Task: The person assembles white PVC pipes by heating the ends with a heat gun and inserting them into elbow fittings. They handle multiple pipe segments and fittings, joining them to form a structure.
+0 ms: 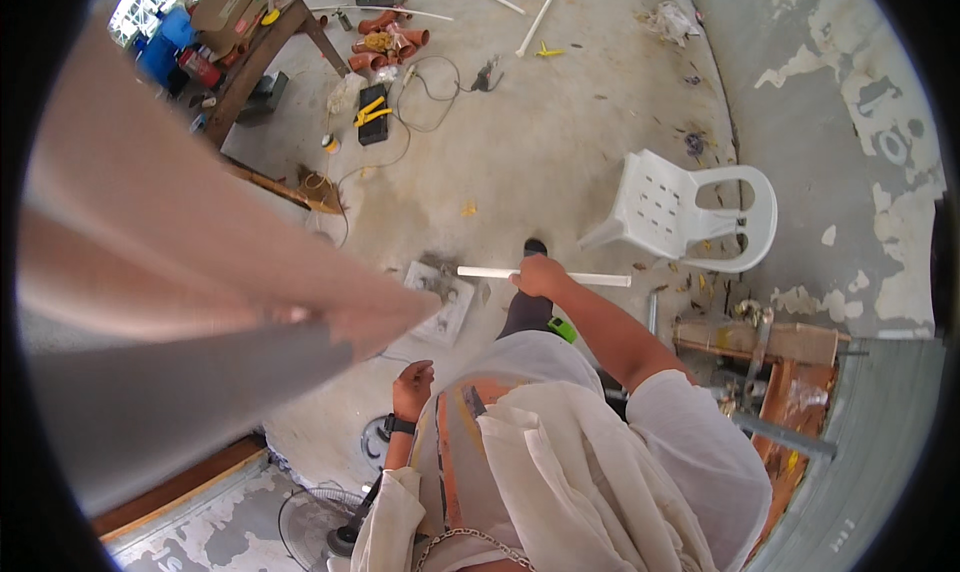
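My right hand point(540, 276) is closed around a white plastic pipe point(595, 280), which lies crosswise in front of my leg. The pipe sticks out on both sides of my fist, with the longer part to the right. Lower left, my left hand point(411, 388) is loosely curled beside my body, a dark watch on its wrist. Nothing shows in it. Just beyond it, on the floor, lies a pale square plate or block point(448, 317), its surface marked with dark smudges. Large blurred fingers point(200, 242), apparently another person's, hide much of the left side close up.
A white plastic chair point(655, 197) stands to the right by the peeling wall. Far left, a wooden table point(265, 47) carries boxes. Beyond it are orange pipe fittings point(390, 47), a yellow-handled tool point(372, 112) and a cable point(408, 132). Wood scraps point(800, 392) lie lower right.
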The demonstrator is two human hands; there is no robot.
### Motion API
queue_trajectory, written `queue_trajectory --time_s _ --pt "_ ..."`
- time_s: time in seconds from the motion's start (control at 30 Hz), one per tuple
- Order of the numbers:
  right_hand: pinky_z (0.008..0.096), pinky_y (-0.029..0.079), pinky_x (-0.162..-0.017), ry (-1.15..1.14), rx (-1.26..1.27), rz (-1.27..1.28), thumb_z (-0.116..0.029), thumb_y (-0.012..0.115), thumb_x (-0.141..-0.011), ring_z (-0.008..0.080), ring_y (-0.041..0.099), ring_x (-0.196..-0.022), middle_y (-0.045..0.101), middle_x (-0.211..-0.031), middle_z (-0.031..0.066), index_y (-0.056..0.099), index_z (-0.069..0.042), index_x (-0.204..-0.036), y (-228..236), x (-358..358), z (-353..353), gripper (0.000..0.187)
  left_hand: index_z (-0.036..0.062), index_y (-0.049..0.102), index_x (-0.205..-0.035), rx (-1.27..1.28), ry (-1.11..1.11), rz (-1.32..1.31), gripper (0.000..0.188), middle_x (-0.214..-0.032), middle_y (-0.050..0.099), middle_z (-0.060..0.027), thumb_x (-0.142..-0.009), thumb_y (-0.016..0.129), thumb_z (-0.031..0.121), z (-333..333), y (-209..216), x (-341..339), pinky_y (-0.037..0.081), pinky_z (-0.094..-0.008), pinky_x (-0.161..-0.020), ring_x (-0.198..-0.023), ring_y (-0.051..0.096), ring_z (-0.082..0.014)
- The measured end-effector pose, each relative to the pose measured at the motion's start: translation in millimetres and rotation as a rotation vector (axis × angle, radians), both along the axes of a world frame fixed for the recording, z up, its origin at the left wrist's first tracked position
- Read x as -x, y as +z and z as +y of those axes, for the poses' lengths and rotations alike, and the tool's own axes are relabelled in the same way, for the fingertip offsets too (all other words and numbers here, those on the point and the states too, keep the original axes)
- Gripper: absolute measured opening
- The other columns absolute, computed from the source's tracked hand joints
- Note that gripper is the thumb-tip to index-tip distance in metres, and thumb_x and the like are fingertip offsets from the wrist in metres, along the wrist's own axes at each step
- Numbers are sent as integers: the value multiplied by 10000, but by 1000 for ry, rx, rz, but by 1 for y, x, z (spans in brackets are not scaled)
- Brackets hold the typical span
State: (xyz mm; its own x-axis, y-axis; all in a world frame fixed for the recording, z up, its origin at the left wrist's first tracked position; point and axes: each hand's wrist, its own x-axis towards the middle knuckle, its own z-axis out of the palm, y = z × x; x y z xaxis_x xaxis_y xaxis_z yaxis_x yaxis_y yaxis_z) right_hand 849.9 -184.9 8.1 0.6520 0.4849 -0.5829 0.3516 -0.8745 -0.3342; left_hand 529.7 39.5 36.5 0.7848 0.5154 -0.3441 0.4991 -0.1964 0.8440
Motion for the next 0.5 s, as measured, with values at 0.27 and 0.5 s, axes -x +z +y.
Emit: queue_trajectory --time_s 0.27,0.5 --pt "505 552 -918 -3 -174 127 -547 579 -985 397 708 -1049 745 -1050 238 776 -19 -1029 -1 -186 -5 565 -35 747 -925 38 -127 180 463 -763 730 -184 -1014 640 407 -20 -13 -253 541 -391 -712 -748 727 -280" --pt "493 553 -886 -95 -155 122 -522 615 -975 416 716 -974 748 -959 231 785 -36 -1030 12 -358 -68 518 -15 751 -921 -166 -290 209 461 -887 732 -235 -967 676 438 -18 16 -468 541 -465 -745 -808 711 -396"
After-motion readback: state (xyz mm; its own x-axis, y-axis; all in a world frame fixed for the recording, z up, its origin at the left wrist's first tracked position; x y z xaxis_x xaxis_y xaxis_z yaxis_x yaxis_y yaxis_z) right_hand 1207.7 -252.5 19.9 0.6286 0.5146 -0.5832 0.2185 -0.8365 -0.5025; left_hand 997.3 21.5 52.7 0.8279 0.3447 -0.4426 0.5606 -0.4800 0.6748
